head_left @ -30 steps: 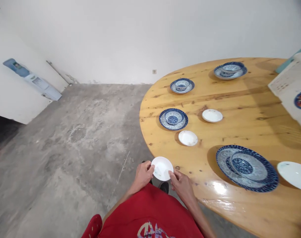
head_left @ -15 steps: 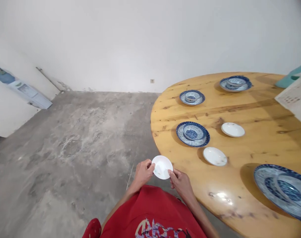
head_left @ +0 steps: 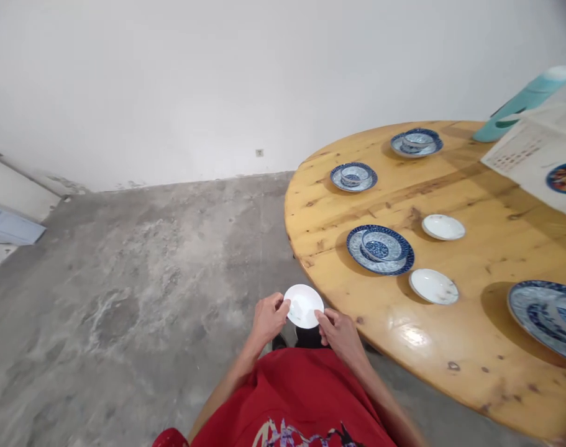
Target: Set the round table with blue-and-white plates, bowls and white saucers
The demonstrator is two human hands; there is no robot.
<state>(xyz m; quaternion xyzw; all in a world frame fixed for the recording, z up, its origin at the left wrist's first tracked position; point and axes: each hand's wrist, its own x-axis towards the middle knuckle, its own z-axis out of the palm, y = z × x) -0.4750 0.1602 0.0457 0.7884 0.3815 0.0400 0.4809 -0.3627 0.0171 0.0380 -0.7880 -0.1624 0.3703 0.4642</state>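
A small white saucer [head_left: 304, 305] is held in front of my red shirt, just off the table's edge. My left hand [head_left: 269, 318] pinches its left rim, thumb on top. On the opposite rim my right hand [head_left: 337, 330] grips it between thumb and fingers. On the wooden table [head_left: 385, 323] to the right lie two more white saucers, a near one [head_left: 434, 287] and a farther one [head_left: 443, 227]. Close by, a blue-patterned plate [head_left: 406, 264] bears a clear glass bowl [head_left: 383, 243].
Farther back are two more blue plates with glass bowls, one left [head_left: 353, 186] and one right [head_left: 417, 152]. A large blue plate [head_left: 525, 310] sits at the right. Behind stand a teal container [head_left: 525, 102] and a white printed box [head_left: 520, 152]. Concrete floor [head_left: 124, 298] spreads left.
The view has shifted right, and the water dispenser has mostly slid out at the left. Both hands still hold the saucer in the same grip.
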